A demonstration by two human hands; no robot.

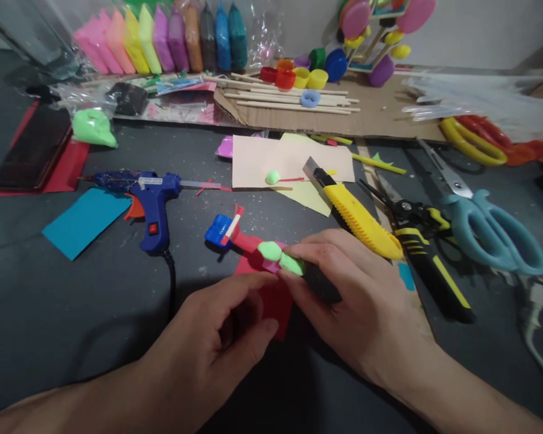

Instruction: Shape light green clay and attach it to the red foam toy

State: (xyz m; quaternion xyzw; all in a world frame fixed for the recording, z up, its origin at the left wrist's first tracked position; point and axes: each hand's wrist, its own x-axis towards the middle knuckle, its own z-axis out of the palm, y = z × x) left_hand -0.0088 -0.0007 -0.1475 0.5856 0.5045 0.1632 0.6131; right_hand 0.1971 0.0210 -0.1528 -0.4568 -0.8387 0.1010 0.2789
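My right hand (362,295) pinches a light green piece of modelling clay (291,264) between thumb and fingertips. Against it sits a second flattened green clay piece (269,251), with a small magenta bit (271,266) below the two. My left hand (226,337) is curled close by on the left, its thumb and index finger apart. The left index fingertip reaches the magenta bit; whether it touches is unclear. Beneath the hands lies red paper (278,304), partly hidden. Just beyond is a blue piece (218,230) with a small red-and-white stick (233,224) on it.
A blue glue gun (154,205) lies left, its cord running toward me. To the right are a yellow utility knife (362,220), pliers (407,211) and blue-handled scissors (493,229). A green clay ball (273,176) rests on pale card (253,157). Clay packs (176,42) line the back.
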